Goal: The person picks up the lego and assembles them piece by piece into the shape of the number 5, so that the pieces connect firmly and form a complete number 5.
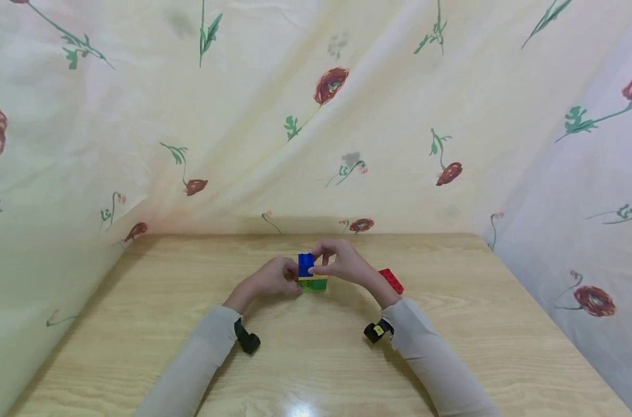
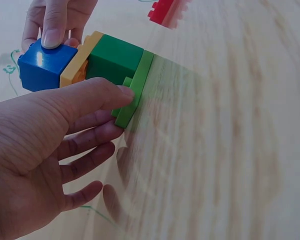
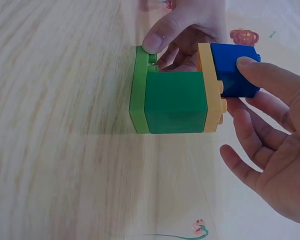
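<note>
A small stack of toy building bricks stands on the table between both hands. At its bottom lies a light green plate [image 3: 139, 95], with a dark green brick [image 3: 175, 102] on one end of it. Across the top runs a yellow-orange plate [image 3: 210, 107], and a blue brick [image 1: 305, 266] sits at its left end. My left hand [image 1: 275, 276] pinches the light green plate at its free end, thumb over its studs. Thumb and fingertips of my right hand [image 1: 343, 263] grip the blue brick from the sides; its other fingers are loosely bent beside the stack.
On the wooden table [image 1: 305, 359], a red brick [image 1: 391, 281] with studs lies to the right, behind the right wrist. A flowered cloth [image 1: 274, 127] hangs at the back and sides. Both wrists wear black strapped devices.
</note>
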`<state>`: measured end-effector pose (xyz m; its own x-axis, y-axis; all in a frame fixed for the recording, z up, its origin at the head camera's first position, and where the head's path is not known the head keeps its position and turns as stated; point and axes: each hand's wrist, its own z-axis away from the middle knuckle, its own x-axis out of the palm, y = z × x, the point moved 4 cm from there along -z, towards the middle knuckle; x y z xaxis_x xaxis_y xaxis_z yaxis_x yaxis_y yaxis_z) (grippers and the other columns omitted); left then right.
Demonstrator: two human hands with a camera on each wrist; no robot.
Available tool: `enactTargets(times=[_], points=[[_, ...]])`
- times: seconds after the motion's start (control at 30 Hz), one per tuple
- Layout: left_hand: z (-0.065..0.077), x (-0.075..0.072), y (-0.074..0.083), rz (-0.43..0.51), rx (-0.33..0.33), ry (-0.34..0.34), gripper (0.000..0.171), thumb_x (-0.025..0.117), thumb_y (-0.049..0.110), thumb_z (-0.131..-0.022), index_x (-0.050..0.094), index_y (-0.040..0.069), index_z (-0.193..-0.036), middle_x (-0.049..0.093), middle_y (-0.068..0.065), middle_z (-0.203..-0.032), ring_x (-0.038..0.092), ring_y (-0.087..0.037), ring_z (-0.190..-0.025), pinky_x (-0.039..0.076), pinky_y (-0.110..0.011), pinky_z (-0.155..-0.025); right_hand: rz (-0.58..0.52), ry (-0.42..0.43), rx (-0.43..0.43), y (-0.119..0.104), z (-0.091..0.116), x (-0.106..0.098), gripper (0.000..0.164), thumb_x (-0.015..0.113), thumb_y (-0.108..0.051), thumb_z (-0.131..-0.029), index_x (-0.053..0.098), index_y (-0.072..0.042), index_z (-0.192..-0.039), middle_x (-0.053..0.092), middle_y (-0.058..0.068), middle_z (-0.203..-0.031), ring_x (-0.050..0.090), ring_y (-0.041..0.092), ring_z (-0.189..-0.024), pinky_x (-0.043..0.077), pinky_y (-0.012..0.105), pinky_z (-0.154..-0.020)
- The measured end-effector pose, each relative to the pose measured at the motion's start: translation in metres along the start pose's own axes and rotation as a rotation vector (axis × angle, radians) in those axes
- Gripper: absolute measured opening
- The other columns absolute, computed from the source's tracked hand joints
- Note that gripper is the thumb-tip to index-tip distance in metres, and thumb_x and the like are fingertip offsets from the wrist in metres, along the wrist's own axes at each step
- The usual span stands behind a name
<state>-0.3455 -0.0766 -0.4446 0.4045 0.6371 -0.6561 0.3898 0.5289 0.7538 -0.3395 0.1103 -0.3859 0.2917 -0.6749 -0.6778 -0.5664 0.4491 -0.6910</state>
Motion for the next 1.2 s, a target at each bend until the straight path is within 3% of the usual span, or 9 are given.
enactTargets(times=[0.23, 0.63, 1.2], points=[[0.0036, 0.0052, -0.0048, -0.013, 0.0, -0.001, 0.022, 0.084, 0.012, -0.083, 0.074, 0.008, -0.101, 0.072, 0.0, -0.094, 0.058, -0.014, -0.085, 0.048, -0.031, -0.082, -0.012, -0.023, -0.002, 0.0018, 0.0035, 0.0056, 0.024, 0.081, -0.016, -0.088, 0.07, -0.008, -0.107, 0.073, 0.007, -0.101, 0.066, 0.014, -0.083, 0.057, 0.036, -0.084], [0.0037, 0.0045, -0.0014, 0.004, 0.011, -0.002, 0.02, 0.085, 0.012, -0.082, 0.073, 0.008, -0.098, 0.07, -0.001, -0.091, 0.055, -0.015, -0.082, 0.046, -0.032, -0.078, -0.028, -0.034, -0.009, 0.0015, 0.0043, 0.0036, 0.023, 0.08, -0.014, -0.089, 0.069, -0.007, -0.108, 0.073, 0.009, -0.103, 0.067, 0.015, -0.084, 0.058, 0.042, -0.085], [0.0008, 0.0015, -0.0013, -0.012, -0.006, 0.006, 0.024, 0.084, 0.014, -0.083, 0.073, 0.006, -0.104, 0.072, -0.001, -0.096, 0.06, -0.015, -0.089, 0.05, -0.036, -0.088, -0.025, -0.054, -0.02, -0.002, 0.0009, 0.0, 0.022, 0.079, -0.013, -0.089, 0.067, -0.007, -0.107, 0.072, 0.009, -0.104, 0.067, 0.016, -0.086, 0.058, 0.044, -0.085]])
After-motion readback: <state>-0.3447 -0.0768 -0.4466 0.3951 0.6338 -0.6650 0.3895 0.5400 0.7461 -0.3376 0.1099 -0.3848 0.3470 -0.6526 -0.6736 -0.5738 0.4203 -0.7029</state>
